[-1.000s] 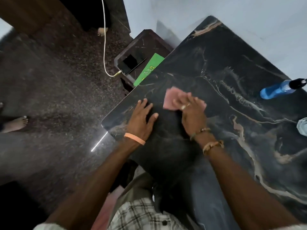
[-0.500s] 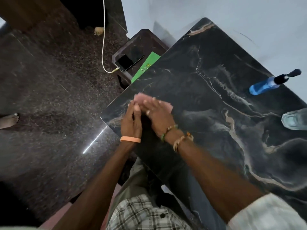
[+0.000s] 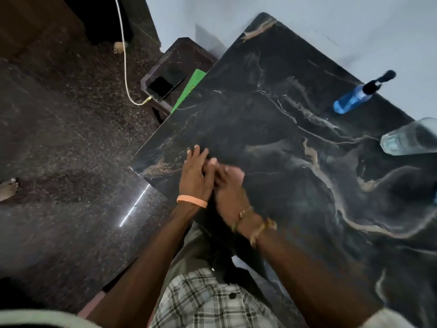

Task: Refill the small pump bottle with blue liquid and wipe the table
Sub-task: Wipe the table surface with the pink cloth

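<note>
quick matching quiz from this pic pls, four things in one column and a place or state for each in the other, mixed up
Things
1 pump bottle
2 phone
3 orange wristband
4 green card

Places or states
a worn at the left hand
b plugged into the white cable, lying on the stool
c holds blue liquid, far side of the table
d partly hidden behind the table's edge

Pairs: 1-c, 2-b, 3-a, 4-d

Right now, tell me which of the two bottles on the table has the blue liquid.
The pump bottle with the black top, the farther of the two, holds blue liquid. The clear bottle, cut off at the right edge, looks colourless.
</note>
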Tool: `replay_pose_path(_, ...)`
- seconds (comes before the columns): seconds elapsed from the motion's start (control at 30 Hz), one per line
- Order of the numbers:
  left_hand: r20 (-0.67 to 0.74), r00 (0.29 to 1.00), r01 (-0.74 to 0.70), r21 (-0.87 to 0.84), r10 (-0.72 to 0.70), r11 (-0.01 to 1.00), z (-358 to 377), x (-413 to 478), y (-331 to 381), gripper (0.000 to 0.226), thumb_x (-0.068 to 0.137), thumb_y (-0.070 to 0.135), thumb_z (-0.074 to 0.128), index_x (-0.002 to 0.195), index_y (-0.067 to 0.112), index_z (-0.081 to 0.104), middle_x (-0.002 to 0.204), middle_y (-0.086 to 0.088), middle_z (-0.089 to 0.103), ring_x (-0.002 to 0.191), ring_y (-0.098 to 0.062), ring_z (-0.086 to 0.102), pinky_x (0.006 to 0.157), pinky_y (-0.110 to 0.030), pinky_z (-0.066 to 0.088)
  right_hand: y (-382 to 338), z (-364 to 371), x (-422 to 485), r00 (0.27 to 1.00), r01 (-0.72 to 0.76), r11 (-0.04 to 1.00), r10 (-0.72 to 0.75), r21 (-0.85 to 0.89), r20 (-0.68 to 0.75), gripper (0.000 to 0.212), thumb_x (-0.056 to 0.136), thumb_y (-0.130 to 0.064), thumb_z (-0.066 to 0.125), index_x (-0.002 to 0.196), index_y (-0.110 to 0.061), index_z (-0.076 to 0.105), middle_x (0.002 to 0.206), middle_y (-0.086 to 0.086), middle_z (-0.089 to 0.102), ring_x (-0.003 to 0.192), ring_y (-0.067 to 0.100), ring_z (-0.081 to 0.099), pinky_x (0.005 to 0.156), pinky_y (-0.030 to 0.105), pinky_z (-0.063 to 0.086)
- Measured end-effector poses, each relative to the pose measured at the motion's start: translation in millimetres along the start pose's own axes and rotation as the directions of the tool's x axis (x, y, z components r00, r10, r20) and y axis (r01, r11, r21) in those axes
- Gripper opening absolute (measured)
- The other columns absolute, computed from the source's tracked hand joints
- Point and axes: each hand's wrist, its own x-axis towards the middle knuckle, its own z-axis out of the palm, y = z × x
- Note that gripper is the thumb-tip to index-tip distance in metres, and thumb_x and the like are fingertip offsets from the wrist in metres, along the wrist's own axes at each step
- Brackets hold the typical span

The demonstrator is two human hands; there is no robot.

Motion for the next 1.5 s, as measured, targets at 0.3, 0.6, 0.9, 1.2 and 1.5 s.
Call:
replay_pose_path(0.3,0.234,0.963,-0.204,0.320,0.132,0.925,42,-46,-4,0.061,0.096,0.050,0.041,0.143,0.012,0.038,0.160,-0.010,0.008,0.147,-0.027,-0.004,0.119,-0.039,0.000,135,-37,-65,0.887,-0.455,0.890,0.455,0.015,-0.083,0.061,0.084,0.004,0.049,0.141,-0.018,0.046,0.152,0.010,0.037,0.142,0.035,0.028,0.117,0.039,0.016)
replay_pose_path(0.6,0.171,0.985,0.003,-0.139,0.021,0.990,29,-51,2,0.065,0.094,0.050,0.033,0.147,0.012,0.031,0.157,-0.007,0.022,0.146,-0.015,0.013,0.119,-0.032,0.011,61,-18,-99,0.997,0.022,0.998,-0.027,0.053,0.079,0.048,0.092,-0.002,0.052,0.139,-0.014,0.049,0.150,0.009,0.039,0.141,0.036,0.030,0.119,0.047,0.015)
replay_pose_path(0.9,0.289,0.947,-0.239,0.343,0.140,0.908,76,-95,12,0.068,0.094,0.056,0.037,0.146,0.011,0.034,0.160,-0.012,0.003,0.147,-0.030,-0.006,0.118,-0.042,-0.001,30,18,-225,0.896,-0.392,0.916,0.401,0.081,-0.191,0.054,0.084,-0.003,0.058,0.135,-0.019,0.054,0.142,0.007,0.050,0.130,0.034,0.048,0.106,0.047,0.040)
replay_pose_path(1.2,0.342,0.924,-0.310,0.411,0.170,0.858,82,-117,7,0.072,0.094,0.056,0.040,0.149,0.013,0.024,0.160,-0.009,0.004,0.147,-0.028,-0.006,0.120,-0.043,0.002,131,-26,-212,0.788,-0.606,0.795,0.592,-0.039,-0.169,0.054,0.081,0.004,0.060,0.130,-0.017,0.060,0.142,0.006,0.052,0.132,0.032,0.045,0.112,0.042,0.032)
replay_pose_path(1.5,0.388,0.902,-0.349,0.402,0.188,0.847,101,-135,21,0.080,0.090,0.064,0.014,0.147,0.010,0.030,0.160,-0.009,0.006,0.147,-0.029,-0.005,0.119,-0.042,0.001,57,6,-224,0.969,-0.232,0.955,0.209,-0.186,-0.135,0.044,0.083,-0.026,0.066,0.126,-0.015,0.064,0.134,0.011,0.058,0.121,0.039,0.055,0.099,0.052,0.046)
